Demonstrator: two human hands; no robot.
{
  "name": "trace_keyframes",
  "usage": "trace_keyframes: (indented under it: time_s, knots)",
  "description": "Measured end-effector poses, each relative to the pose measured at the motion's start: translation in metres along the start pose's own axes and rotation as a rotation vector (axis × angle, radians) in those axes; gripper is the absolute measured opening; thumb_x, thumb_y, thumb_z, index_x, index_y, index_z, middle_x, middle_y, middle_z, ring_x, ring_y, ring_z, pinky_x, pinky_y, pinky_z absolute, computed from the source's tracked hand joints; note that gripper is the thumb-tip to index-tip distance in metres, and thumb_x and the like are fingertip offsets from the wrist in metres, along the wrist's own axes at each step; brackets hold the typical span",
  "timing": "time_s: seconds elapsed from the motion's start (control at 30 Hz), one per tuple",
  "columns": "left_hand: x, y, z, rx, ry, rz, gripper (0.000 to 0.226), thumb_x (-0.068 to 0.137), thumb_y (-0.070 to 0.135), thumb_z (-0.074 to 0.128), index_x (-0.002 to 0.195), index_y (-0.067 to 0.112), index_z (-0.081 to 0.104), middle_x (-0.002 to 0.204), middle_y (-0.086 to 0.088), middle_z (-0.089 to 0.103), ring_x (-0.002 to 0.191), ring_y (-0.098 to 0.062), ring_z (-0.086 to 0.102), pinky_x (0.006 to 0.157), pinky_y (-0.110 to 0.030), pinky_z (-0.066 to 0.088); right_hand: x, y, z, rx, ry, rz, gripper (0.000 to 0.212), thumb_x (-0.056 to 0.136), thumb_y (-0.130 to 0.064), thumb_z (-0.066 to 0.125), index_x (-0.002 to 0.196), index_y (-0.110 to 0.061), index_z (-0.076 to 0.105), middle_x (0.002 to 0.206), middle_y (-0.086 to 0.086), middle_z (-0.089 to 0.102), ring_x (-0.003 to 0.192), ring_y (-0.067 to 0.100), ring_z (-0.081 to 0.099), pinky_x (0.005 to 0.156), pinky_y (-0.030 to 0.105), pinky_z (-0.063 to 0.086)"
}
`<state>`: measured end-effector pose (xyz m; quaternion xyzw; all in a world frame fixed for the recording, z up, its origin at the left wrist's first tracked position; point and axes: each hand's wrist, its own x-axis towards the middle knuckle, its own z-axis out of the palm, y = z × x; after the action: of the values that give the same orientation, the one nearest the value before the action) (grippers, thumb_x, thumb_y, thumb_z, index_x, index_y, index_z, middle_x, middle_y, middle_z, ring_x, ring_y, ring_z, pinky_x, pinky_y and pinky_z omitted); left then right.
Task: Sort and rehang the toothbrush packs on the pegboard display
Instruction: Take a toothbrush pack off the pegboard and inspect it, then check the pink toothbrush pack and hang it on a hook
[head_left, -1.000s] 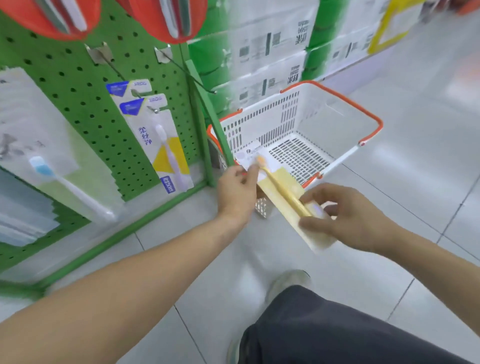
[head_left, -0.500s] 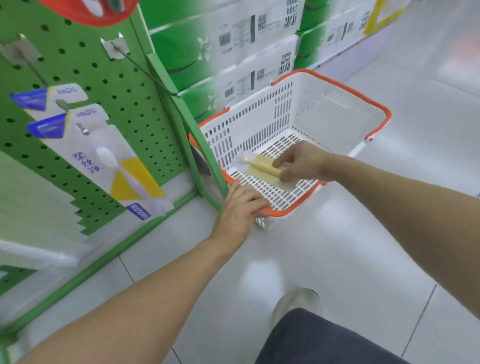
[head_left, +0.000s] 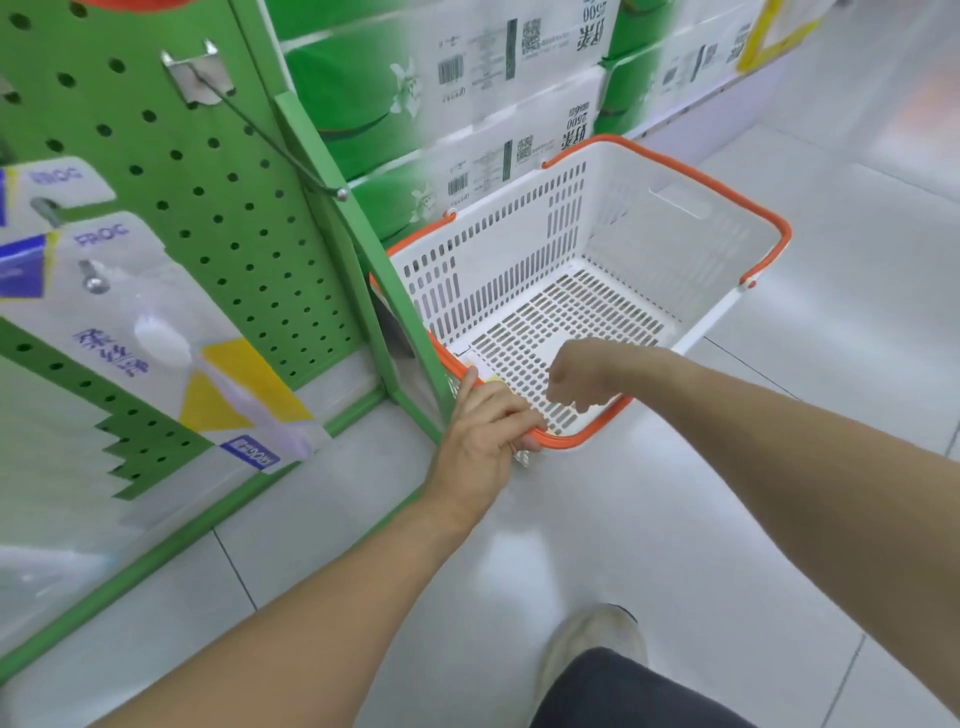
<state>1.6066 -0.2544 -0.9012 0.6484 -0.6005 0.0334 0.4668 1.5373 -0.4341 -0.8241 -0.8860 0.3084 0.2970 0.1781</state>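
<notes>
Gripping the near orange rim of the basket (head_left: 613, 244), the left hand (head_left: 480, 426) has its fingers curled over the edge at the near left corner. The right hand (head_left: 584, 376) hangs just inside the basket above the slotted floor, fingers loosely curled downward; it holds nothing that shows. A pale corner of a flat pack (head_left: 480, 370) peeks out on the basket floor just beyond the left hand's fingertips, mostly hidden; what it is cannot be told.

Basket: white slotted plastic, orange rim and handle, standing on the tiled floor (head_left: 649, 519) right of the display's corner post and touching or nearly touching it.

Pegboard (head_left: 218, 218): green, perforated, at left. A toothbrush pack (head_left: 171, 338) hangs on a peg at the left, white card with blue and yellow patches and a clear blister; a second one (head_left: 52, 182) hangs just behind and above it, cut off by the frame edge. One bare hook (head_left: 270, 143) juts out from the upper board toward the right, its tip ending over the post. More translucent packs, blurred, lie along the near left edge.

Far side: stacked green and white cartons (head_left: 467, 104) with barcodes, behind the basket. Near bottom: a pale shoe (head_left: 592, 649) and dark trouser leg.
</notes>
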Motion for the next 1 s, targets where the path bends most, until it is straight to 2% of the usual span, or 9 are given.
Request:
trace_keyframes:
  time_s: [0.1, 0.2, 0.27, 0.33, 0.47, 0.6, 0.77, 0.9, 1.0]
  knots:
    - [0.002, 0.006, -0.002, -0.034, -0.022, -0.058, 0.015, 0.088, 0.016, 0.066, 0.085, 0.005, 0.077, 0.081, -0.001, 0.062, 0.090, -0.011, 0.052, 0.125, -0.045, 0.013, -0.052, 0.015, -0.022, 0.161, 0.080, -0.149, 0.010, 0.092, -0.037, 0.068, 0.087, -0.029, 0.074, 0.085, -0.012, 0.075, 0.085, 0.005, 0.069, 0.078, 0.024, 0.053]
    - [0.005, 0.012, -0.009, -0.031, -0.077, -0.131, 0.013, 0.086, 0.015, 0.068, 0.084, 0.006, 0.077, 0.081, -0.002, 0.063, 0.089, -0.012, 0.053, 0.126, -0.036, 0.011, -0.097, 0.022, -0.009, 0.276, 0.101, -0.270, 0.009, 0.084, -0.040, 0.080, 0.088, -0.032, 0.080, 0.089, -0.015, 0.076, 0.088, 0.001, 0.068, 0.081, 0.019, 0.052]
    - [0.008, 0.014, -0.013, 0.006, -0.154, -0.161, 0.009, 0.084, 0.015, 0.072, 0.084, 0.008, 0.077, 0.081, -0.002, 0.064, 0.089, -0.017, 0.056, 0.126, -0.032, 0.011, -0.107, 0.022, 0.020, 0.261, 0.300, -0.302, 0.010, 0.085, -0.034, 0.081, 0.086, -0.025, 0.080, 0.087, -0.011, 0.076, 0.085, 0.007, 0.068, 0.082, 0.025, 0.053]
    - [0.015, 0.024, -0.018, 0.117, -0.244, -0.174, 0.010, 0.087, 0.018, 0.072, 0.088, 0.010, 0.077, 0.088, -0.002, 0.068, 0.097, -0.023, 0.059, 0.124, -0.041, 0.017, -0.109, 0.016, 0.046, 0.279, 0.480, -0.276, 0.012, 0.090, -0.028, 0.077, 0.087, -0.017, 0.078, 0.085, -0.004, 0.074, 0.081, 0.016, 0.066, 0.080, 0.034, 0.052]
    - [0.027, 0.062, -0.040, 0.298, -0.410, -0.249, 0.024, 0.101, 0.027, 0.057, 0.109, 0.011, 0.073, 0.121, -0.002, 0.065, 0.123, -0.023, 0.054, 0.112, -0.033, 0.029, -0.114, -0.009, 0.061, -0.102, 0.579, -0.156, 0.009, 0.096, -0.011, 0.063, 0.090, -0.018, 0.062, 0.090, 0.001, 0.063, 0.091, 0.024, 0.063, 0.070, 0.034, 0.044]
    - [0.016, 0.112, -0.097, 0.204, -0.225, -0.455, 0.025, 0.105, 0.027, 0.045, 0.098, 0.016, 0.066, 0.098, -0.002, 0.067, 0.095, -0.027, 0.061, 0.080, -0.044, 0.048, -0.141, -0.064, 0.053, -0.390, 0.582, -0.177, 0.028, 0.090, -0.006, 0.054, 0.115, -0.014, 0.064, 0.114, 0.008, 0.060, 0.109, 0.031, 0.061, 0.088, 0.038, 0.046]
    - [-0.022, 0.152, -0.209, 0.034, 0.033, -0.612, 0.027, 0.105, 0.034, 0.043, 0.083, 0.021, 0.053, 0.072, -0.003, 0.067, 0.075, -0.031, 0.062, 0.072, -0.047, 0.050, -0.188, -0.155, 0.038, -0.073, 0.618, -0.727, 0.010, 0.081, -0.015, 0.062, 0.090, -0.016, 0.065, 0.089, 0.004, 0.066, 0.074, 0.030, 0.065, 0.061, 0.035, 0.052]
    - [-0.051, 0.193, -0.320, 0.019, 0.120, -0.550, 0.040, 0.104, 0.041, 0.040, 0.073, 0.018, 0.049, 0.057, 0.000, 0.058, 0.056, -0.018, 0.052, 0.062, -0.042, 0.048, -0.240, -0.240, 0.019, 0.222, 0.694, -0.904, 0.007, 0.088, -0.014, 0.062, 0.083, -0.019, 0.065, 0.064, -0.014, 0.055, 0.056, 0.004, 0.050, 0.059, 0.019, 0.038]
    - [-0.080, 0.223, -0.396, 0.064, 0.261, -0.488, 0.044, 0.102, 0.043, 0.039, 0.070, 0.014, 0.049, 0.058, -0.005, 0.056, 0.051, -0.015, 0.048, 0.055, -0.042, 0.044, -0.279, -0.307, 0.004, 0.416, 0.748, -1.019, 0.006, 0.090, -0.017, 0.069, 0.084, -0.018, 0.066, 0.064, -0.011, 0.061, 0.057, 0.005, 0.056, 0.058, 0.017, 0.044]
